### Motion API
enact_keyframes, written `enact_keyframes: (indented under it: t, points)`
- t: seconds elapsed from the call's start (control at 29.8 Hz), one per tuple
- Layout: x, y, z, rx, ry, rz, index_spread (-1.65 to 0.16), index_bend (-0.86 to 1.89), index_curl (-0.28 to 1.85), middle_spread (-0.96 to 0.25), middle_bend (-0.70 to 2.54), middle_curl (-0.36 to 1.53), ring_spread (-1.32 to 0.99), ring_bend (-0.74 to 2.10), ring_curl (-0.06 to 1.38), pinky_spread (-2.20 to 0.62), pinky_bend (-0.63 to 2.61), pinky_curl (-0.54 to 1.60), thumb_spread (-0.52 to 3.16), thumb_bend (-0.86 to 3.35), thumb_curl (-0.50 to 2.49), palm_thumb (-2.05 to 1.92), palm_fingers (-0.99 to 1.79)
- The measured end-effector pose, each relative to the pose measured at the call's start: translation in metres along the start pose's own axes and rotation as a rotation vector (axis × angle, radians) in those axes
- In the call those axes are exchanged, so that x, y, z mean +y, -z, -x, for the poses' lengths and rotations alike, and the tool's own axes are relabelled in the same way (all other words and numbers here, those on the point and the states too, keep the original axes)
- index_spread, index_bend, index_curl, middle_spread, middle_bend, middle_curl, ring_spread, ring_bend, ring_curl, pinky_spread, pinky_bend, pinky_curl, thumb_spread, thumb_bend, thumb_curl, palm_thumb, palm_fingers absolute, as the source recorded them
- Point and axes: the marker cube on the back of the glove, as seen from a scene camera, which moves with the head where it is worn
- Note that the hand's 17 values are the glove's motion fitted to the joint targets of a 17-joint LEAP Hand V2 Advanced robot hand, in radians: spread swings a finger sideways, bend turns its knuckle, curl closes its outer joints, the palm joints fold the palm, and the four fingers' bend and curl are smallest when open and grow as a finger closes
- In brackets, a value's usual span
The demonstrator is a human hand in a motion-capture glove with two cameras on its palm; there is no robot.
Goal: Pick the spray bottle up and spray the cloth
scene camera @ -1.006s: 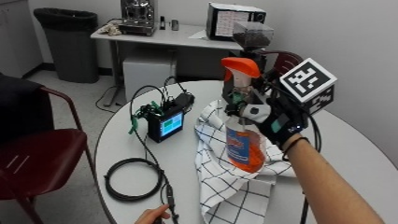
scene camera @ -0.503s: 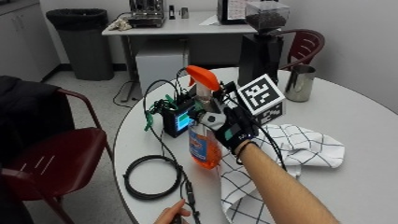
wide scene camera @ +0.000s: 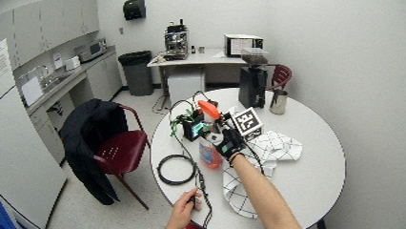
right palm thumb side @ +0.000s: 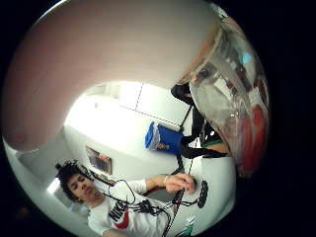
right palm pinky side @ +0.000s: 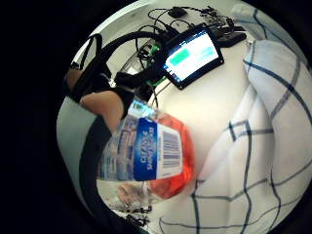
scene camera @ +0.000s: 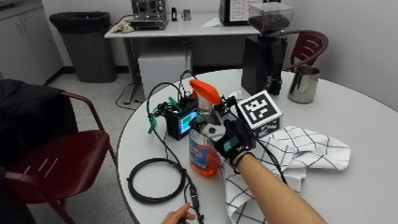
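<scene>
One bottle [scene camera: 204,135] is grasped upright by the gloved hand [scene camera: 232,141] beside one checked cloth [scene camera: 292,158]. A barcode is seen on its blue label; the wording cannot be read.

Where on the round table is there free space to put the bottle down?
Bare white round table lies between the checked white cloth and the steel pitcher. It is crowded around the small lit screen and the coiled black cable.

Bare table [scene camera: 348,116] lies open at three o'clock of the cloth [scene camera: 298,154]; a screen box [scene camera: 183,122] and grinder [scene camera: 266,51] crowd twelve o'clock.
</scene>
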Motion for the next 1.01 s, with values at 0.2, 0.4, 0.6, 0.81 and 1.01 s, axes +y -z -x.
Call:
enact_keyframes:
  t: [0.2,0.4,0.6,0.81,1.01]
  points:
    - [-0.001,0.0,0.002,-0.025,0.0,0.028,-0.29,0.1,0.19,-0.11,0.43,0.46,-0.09,0.43,0.37,0.21,0.22,0.36,0.93,-0.04,0.59,0.91,0.99]
    - [0.015,0.025,0.018,-0.033,0.029,0.049,-0.31,0.03,0.17,-0.1,0.37,0.45,-0.06,0.39,0.38,0.24,0.28,0.39,0.97,-0.06,0.51,0.76,0.73]
    - [0.053,0.062,0.013,-0.002,0.049,0.112,-0.33,0.03,0.14,-0.08,0.33,0.42,-0.05,0.43,0.37,0.23,0.36,0.39,1.0,-0.04,0.47,0.73,0.7]
    - [0.119,0.102,-0.025,0.229,0.108,0.243,-0.36,0.02,0.11,-0.08,0.33,0.42,-0.05,0.5,0.38,0.21,0.39,0.39,1.02,-0.03,0.44,0.71,0.72]
    - [0.174,0.119,-0.04,0.522,0.015,0.265,-0.36,0.03,0.09,-0.07,0.36,0.42,-0.05,0.54,0.4,0.2,0.41,0.39,1.04,-0.03,0.42,0.69,0.71]
